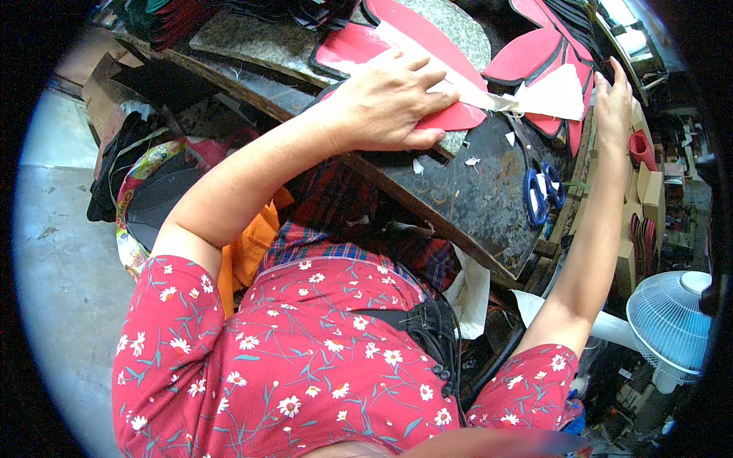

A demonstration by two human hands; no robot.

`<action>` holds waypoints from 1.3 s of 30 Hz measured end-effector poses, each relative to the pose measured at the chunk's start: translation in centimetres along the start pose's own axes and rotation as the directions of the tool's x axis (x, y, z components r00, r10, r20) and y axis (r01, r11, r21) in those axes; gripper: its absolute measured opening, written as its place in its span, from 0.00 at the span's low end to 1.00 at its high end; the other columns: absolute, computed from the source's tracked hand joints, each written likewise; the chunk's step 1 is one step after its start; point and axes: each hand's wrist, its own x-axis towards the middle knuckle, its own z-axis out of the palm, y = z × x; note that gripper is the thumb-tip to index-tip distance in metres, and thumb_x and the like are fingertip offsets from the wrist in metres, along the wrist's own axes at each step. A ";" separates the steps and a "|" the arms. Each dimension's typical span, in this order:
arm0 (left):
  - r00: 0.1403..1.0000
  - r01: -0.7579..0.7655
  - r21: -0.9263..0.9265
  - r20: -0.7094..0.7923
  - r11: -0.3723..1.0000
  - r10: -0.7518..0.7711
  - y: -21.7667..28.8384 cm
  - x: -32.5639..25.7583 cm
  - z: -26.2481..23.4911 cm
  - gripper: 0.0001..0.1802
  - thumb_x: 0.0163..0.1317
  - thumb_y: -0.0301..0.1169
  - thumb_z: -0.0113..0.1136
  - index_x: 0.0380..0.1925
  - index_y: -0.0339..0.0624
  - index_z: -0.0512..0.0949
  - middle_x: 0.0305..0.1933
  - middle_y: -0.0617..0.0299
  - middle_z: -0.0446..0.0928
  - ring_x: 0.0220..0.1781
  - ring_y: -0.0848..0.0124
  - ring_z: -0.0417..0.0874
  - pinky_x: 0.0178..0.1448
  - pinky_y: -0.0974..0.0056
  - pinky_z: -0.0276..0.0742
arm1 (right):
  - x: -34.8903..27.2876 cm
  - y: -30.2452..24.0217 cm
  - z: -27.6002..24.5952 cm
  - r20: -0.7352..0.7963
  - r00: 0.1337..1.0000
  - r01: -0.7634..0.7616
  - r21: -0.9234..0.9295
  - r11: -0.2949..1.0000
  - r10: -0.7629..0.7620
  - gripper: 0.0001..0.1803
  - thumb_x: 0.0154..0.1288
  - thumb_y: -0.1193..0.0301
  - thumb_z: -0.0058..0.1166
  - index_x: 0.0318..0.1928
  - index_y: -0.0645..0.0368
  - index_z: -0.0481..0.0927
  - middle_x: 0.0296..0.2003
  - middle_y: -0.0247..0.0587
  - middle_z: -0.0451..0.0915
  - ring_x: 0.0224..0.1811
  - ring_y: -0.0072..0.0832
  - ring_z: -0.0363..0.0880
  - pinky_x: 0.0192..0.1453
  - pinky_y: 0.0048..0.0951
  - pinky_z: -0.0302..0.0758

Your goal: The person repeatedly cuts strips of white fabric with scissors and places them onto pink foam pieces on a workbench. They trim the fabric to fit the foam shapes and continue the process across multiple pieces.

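My left hand (pixel 398 101) lies over a pink, black-edged shoe-upper-like piece (pixel 450 57), its fingers slightly spread and pressing on the surface. A white strip (pixel 469 93) runs from under the fingers toward a fan-shaped white piece (pixel 556 93) on the right. That white piece lies over more pink pieces with black edging (pixel 527 55). My right hand (pixel 615 107) is at the right edge of these pieces, fingers apart and stretched away from me; nothing shows in it. Scissors (pixel 537 197) with blue handles lie on the dark tabletop below the white piece.
The dark worktable (pixel 489 206) carries a speckled stone slab (pixel 259 42) and small white scraps. Dark stacked pieces (pixel 305 14) stand at the far edge. A blue-and-white fan (pixel 672 320) is at the right, and a round colourful-rimmed container (pixel 126 202) at the left.
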 end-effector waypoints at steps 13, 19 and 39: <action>0.999 -0.008 0.005 -0.032 1.000 0.008 -0.1 0.1 0.0 0.31 0.57 0.51 0.62 0.58 0.48 0.78 0.49 0.54 0.75 0.55 0.56 0.76 0.59 0.53 0.74 | -4.4 -12.8 -6.6 0.589 0.702 -0.524 0.808 0.270 -0.401 0.19 0.65 0.74 0.60 0.56 0.60 0.76 0.27 0.29 0.76 0.30 0.15 0.74 0.35 0.20 0.71; 1.000 0.014 -0.010 0.003 1.000 -0.014 -0.2 0.0 0.1 0.31 0.56 0.52 0.62 0.57 0.48 0.78 0.48 0.54 0.75 0.55 0.56 0.76 0.59 0.54 0.74 | -5.7 -12.0 -6.9 0.833 0.455 -0.705 0.553 0.444 -0.314 0.18 0.66 0.70 0.60 0.55 0.57 0.75 0.24 0.23 0.72 0.24 0.12 0.69 0.26 0.16 0.64; 0.980 0.195 0.092 -0.048 0.977 -0.191 2.4 -0.1 0.5 0.28 0.54 0.47 0.63 0.53 0.46 0.80 0.47 0.57 0.77 0.55 0.58 0.77 0.59 0.50 0.72 | -10.6 -15.7 -9.0 0.253 0.943 -0.108 0.847 0.521 -0.215 0.28 0.65 0.78 0.57 0.65 0.52 0.71 0.44 0.47 0.85 0.44 0.47 0.85 0.48 0.41 0.80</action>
